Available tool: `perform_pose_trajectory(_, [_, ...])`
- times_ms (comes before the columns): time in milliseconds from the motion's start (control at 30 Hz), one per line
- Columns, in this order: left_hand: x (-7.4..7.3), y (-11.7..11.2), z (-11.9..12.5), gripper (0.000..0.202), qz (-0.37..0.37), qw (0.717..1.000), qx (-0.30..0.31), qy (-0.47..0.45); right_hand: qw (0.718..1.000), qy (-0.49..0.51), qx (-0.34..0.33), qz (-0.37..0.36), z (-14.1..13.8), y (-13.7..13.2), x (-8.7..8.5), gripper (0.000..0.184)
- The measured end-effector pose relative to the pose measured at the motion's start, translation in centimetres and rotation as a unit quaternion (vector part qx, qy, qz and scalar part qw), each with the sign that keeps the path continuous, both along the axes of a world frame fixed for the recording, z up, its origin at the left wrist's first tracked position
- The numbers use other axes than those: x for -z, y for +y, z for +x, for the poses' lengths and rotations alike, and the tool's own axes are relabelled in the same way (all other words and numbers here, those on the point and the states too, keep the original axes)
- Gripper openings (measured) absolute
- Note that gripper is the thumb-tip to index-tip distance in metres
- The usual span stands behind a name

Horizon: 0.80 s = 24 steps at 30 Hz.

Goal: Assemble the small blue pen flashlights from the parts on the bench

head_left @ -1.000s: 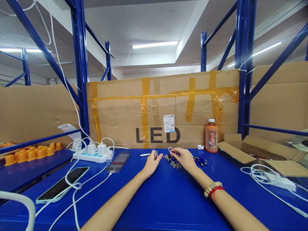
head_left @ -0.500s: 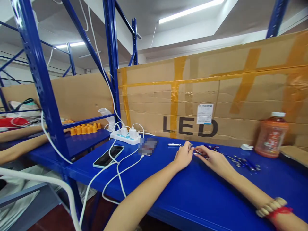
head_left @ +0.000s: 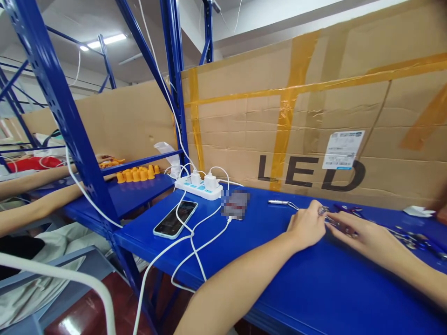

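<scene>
My left hand [head_left: 307,225] is closed, with a small shiny metal part [head_left: 323,210] showing at its fingertips. A slim silver rod with a bent thin end [head_left: 278,202] lies to its left, and the bent end reaches toward my knuckles. My right hand [head_left: 363,235] meets the left one, its fingers curled around small metal pieces [head_left: 350,232] that are partly hidden. Exactly what these pieces are cannot be made out. Behind and right of my right hand lie several blue and silver metal parts [head_left: 415,239] on the blue tabletop [head_left: 265,246].
A phone [head_left: 176,219], a second device with a blurred screen [head_left: 235,204] and a white power strip [head_left: 199,187] with trailing cables stand left. Crumpled white tissue [head_left: 419,211] lies right. Cardboard [head_left: 237,130] walls the back. Beyond the blue post are another person's arms [head_left: 38,204] and orange cups [head_left: 138,174].
The view has turned left and downward, so everything sits further right in it, and the orange bottle has left the frame. My hands stay together at the same small metal parts.
</scene>
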<state>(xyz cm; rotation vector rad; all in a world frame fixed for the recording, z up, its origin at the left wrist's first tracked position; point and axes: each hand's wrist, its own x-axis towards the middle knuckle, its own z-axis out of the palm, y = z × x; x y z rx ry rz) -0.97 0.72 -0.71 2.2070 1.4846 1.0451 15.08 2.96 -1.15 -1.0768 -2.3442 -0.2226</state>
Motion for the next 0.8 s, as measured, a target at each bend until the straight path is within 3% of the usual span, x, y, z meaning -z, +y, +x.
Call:
perform_pose_trajectory(400, [-0.4,-0.1,0.0,0.028,-0.046,0.999,0.006,0.007,0.999,0.028,0.027,-0.029,0.6,1.0,0.8,0.052])
perform_pose_trajectory(667, [-0.6,0.0,-0.1,0.028,-0.064,0.997,0.039,0.021,0.998,0.011,-0.014,-0.058,1.4,2.1,1.5,0.041])
perform_pose_trajectory(800, [-0.7,0.0,-0.1,0.028,-0.068,0.997,0.034,0.019,0.999,0.013,-0.010,-0.030,1.9,2.6,2.2,0.040])
